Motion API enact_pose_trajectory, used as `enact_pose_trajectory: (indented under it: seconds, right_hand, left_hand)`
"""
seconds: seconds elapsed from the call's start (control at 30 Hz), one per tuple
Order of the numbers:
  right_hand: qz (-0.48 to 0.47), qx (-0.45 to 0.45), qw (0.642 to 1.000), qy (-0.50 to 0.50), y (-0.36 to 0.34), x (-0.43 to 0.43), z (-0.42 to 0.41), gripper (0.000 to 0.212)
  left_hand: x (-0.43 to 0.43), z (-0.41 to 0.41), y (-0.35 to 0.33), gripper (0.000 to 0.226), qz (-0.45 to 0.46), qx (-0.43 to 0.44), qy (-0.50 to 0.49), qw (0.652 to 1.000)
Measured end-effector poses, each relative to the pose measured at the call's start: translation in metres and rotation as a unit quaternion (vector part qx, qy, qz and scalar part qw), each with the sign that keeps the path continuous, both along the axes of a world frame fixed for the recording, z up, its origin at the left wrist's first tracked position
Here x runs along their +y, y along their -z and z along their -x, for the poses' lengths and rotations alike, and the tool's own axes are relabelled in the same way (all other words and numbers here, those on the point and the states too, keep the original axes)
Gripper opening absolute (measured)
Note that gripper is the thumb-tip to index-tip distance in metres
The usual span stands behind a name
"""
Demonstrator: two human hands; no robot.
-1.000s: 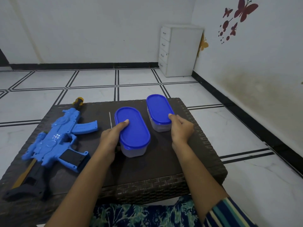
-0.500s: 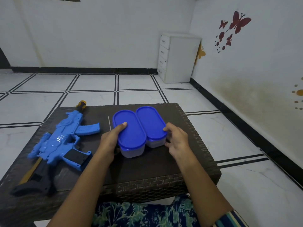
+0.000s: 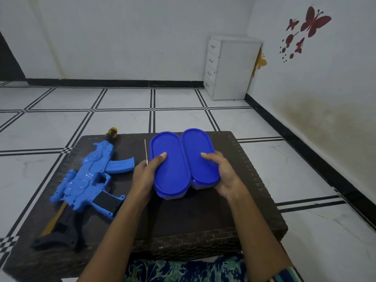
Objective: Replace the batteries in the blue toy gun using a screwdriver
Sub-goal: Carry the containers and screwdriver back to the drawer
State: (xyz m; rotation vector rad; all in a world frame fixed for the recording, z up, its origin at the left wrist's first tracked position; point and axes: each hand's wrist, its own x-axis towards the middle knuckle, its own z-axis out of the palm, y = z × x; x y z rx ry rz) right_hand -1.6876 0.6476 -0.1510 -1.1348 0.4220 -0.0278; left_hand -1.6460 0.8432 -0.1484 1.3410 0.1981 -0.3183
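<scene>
White tiled floor [image 3: 122, 119] with black lines, white drawer unit [image 3: 234, 68] in the far corner, dark woven bench [image 3: 193, 216] in front of the seated person. On the bench's left part the blue toy gun [image 3: 87, 180] lies flat, untouched, with a thin metal shaft [image 3: 145, 151] to its right. At bench centre the left hand [image 3: 145, 178] grips the left container [image 3: 173, 171] and the right hand [image 3: 225, 176] grips the right container [image 3: 200, 157], thumbs on the blue lids, containers touching side by side.

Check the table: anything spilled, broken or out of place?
Nothing stands out. The blue toy gun lies flat on the table; the left hand grips the left container, the right hand the right container, lids on.
</scene>
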Motion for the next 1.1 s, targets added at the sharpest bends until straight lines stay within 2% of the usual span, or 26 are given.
enact_pose_trajectory:
  seconds: [0.13, 0.33, 0.53, 0.73, 0.83, 0.87, 0.97, 1.1]
  right_hand:
    - [0.010, 0.001, 1.000, -0.002, -0.003, -0.003, -0.033, 0.053]
    - [0.013, -0.001, 1.000, 0.017, -0.001, -0.013, -0.096, 0.048]
    - [0.018, 0.049, 0.999, -0.003, -0.046, 0.006, -0.124, 0.046]
    - [-0.029, 0.091, 0.995, -0.033, -0.160, 0.012, -0.111, 0.063]
    - [-0.023, 0.127, 0.991, -0.036, -0.254, 0.009, -0.098, 0.060]
    - [-0.035, 0.135, 0.990, -0.035, -0.263, 0.015, -0.095, 0.061]
    - [-0.060, 0.147, 0.986, -0.043, -0.336, 0.016, -0.080, 0.070]
    - [-0.084, 0.136, 0.986, -0.054, -0.424, 0.019, -0.056, 0.066]
  left_hand:
    - [-0.004, -0.035, -0.012, 0.050, -0.020, -0.014, 0.008, 1.000]
    - [-0.004, -0.117, -0.023, 0.059, -0.068, -0.026, 0.076, 0.994]
    - [0.011, -0.140, -0.068, 0.042, -0.065, 0.030, 0.082, 0.994]
    - [0.028, -0.125, -0.179, 0.044, -0.080, 0.070, 0.066, 0.992]
    - [0.035, -0.105, -0.273, 0.057, -0.096, 0.104, 0.063, 0.988]
    - [0.038, -0.099, -0.279, 0.058, -0.090, 0.109, 0.060, 0.988]
    - [0.044, -0.075, -0.353, 0.053, -0.107, 0.121, 0.058, 0.985]
    - [0.053, -0.039, -0.442, 0.080, -0.120, 0.105, 0.070, 0.985]
